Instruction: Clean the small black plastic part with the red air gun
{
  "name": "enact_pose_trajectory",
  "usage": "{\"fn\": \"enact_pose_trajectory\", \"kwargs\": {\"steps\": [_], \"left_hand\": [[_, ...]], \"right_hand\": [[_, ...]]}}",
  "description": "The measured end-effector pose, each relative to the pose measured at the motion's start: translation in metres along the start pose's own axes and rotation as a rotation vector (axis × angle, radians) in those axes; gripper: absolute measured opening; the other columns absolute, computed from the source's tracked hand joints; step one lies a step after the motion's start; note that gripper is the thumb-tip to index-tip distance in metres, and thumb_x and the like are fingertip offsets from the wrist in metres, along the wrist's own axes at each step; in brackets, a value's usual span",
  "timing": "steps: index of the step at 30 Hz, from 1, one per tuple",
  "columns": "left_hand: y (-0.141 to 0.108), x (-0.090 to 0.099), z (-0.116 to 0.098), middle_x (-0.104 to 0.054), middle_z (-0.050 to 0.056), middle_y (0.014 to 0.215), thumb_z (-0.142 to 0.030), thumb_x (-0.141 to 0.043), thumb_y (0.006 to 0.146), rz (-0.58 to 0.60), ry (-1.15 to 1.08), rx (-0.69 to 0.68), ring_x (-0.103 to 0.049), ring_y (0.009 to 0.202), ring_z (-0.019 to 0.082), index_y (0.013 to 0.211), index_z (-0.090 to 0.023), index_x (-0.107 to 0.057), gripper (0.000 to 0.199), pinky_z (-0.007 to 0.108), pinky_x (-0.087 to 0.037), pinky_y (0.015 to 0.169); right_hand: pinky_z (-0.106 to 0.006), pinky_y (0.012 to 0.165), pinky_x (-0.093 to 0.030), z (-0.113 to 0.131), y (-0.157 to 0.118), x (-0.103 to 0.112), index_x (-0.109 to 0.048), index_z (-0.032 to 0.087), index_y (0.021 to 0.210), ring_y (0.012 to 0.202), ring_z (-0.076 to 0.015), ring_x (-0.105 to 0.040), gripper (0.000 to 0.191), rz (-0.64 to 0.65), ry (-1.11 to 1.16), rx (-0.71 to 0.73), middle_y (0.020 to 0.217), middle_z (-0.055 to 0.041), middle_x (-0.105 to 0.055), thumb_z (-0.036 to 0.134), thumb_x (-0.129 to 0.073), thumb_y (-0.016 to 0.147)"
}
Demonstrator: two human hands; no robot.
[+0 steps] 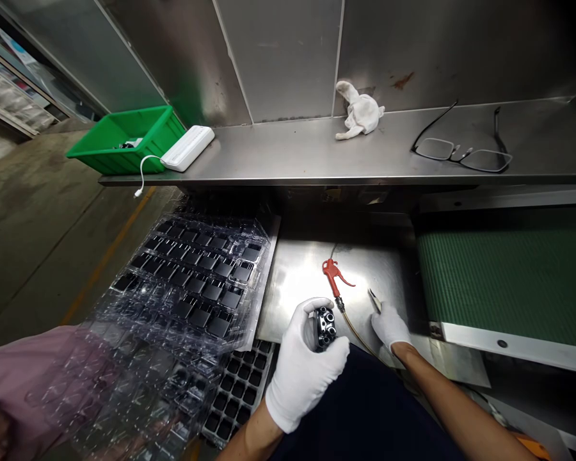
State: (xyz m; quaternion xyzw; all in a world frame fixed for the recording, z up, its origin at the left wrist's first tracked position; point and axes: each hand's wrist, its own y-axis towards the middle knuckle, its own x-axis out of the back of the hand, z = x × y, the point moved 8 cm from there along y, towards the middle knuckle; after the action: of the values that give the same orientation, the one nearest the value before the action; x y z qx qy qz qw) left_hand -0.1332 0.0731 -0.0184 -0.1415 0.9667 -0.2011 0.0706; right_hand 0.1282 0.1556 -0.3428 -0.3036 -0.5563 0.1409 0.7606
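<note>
your left hand (303, 366) is closed around a small black part (324, 328) with metal rings, and your right hand (390, 325) pinches a small metal tool (374, 299). a red air gun (333, 276) lies on the steel desk (379, 269) just ahead of both hands, its hose (358, 333) running back between them. clear trays (192, 282) of black pieces are stacked left of your left hand.

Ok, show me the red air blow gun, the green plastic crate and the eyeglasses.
Red air blow gun (333, 274): head view, on its red body.
Green plastic crate (108, 161): head view, on its front wall.
Eyeglasses (456, 153): head view, on the bridge of the frame.
</note>
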Motion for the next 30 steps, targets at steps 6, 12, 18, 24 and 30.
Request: {"fn": "enact_pose_trajectory", "kwargs": {"steps": [6, 12, 18, 24, 30], "left_hand": [[0.0005, 0.0015, 0.0012, -0.070, 0.002, 0.089, -0.008, -0.066, 0.072, -0.007, 0.022, -0.019, -0.071, 0.083, 0.022, 0.116, -0.026, -0.059, 0.049, 0.030, -0.056, 0.061], [-0.0019, 0.0029, -0.0046, -0.073, 0.002, 0.093, -0.005, -0.066, 0.072, -0.029, 0.063, -0.044, -0.073, 0.090, 0.024, 0.114, -0.028, -0.062, 0.049, 0.031, -0.059, 0.069], [-0.0018, 0.0055, -0.0062, -0.074, 0.002, 0.097, -0.004, -0.067, 0.070, -0.047, 0.054, -0.070, -0.072, 0.083, 0.022, 0.113, -0.027, -0.064, 0.049, 0.029, -0.059, 0.066], [-0.0017, 0.0053, -0.0061, -0.073, 0.001, 0.102, -0.007, -0.069, 0.071, -0.029, 0.052, -0.052, -0.067, 0.077, 0.018, 0.113, -0.028, -0.063, 0.047, 0.029, -0.058, 0.070], [-0.0019, 0.0053, -0.0079, -0.073, 0.001, 0.100, -0.008, -0.068, 0.071, -0.029, 0.055, -0.059, -0.067, 0.077, 0.020, 0.113, -0.028, -0.063, 0.047, 0.032, -0.057, 0.071]], "right_hand": [[-0.038, 0.089, -0.055, 0.0015, -0.0010, 0.0019, -0.058, 0.012, 0.125, 0.091, -0.0196, -0.062, 0.030, -0.001, 0.005, -0.002, 0.111, -0.0093, -0.061, 0.037, -0.053, 0.108], [-0.038, 0.089, -0.055, 0.0026, -0.0019, 0.0025, -0.058, 0.013, 0.124, 0.091, -0.0195, -0.063, 0.029, -0.001, 0.002, -0.002, 0.110, -0.0090, -0.062, 0.036, -0.053, 0.108], [-0.038, 0.091, -0.054, 0.0012, -0.0008, 0.0005, -0.058, 0.012, 0.125, 0.093, -0.0201, -0.063, 0.030, 0.006, -0.005, -0.006, 0.113, -0.0104, -0.062, 0.037, -0.053, 0.108], [-0.038, 0.090, -0.054, 0.0005, 0.0005, 0.0000, -0.059, 0.013, 0.125, 0.093, -0.0200, -0.063, 0.030, 0.002, -0.014, -0.003, 0.112, -0.0095, -0.062, 0.037, -0.052, 0.108], [-0.037, 0.088, -0.055, 0.0017, -0.0007, 0.0009, -0.059, 0.013, 0.123, 0.089, -0.0190, -0.063, 0.028, -0.004, -0.015, 0.002, 0.108, -0.0081, -0.062, 0.036, -0.052, 0.108]]}}
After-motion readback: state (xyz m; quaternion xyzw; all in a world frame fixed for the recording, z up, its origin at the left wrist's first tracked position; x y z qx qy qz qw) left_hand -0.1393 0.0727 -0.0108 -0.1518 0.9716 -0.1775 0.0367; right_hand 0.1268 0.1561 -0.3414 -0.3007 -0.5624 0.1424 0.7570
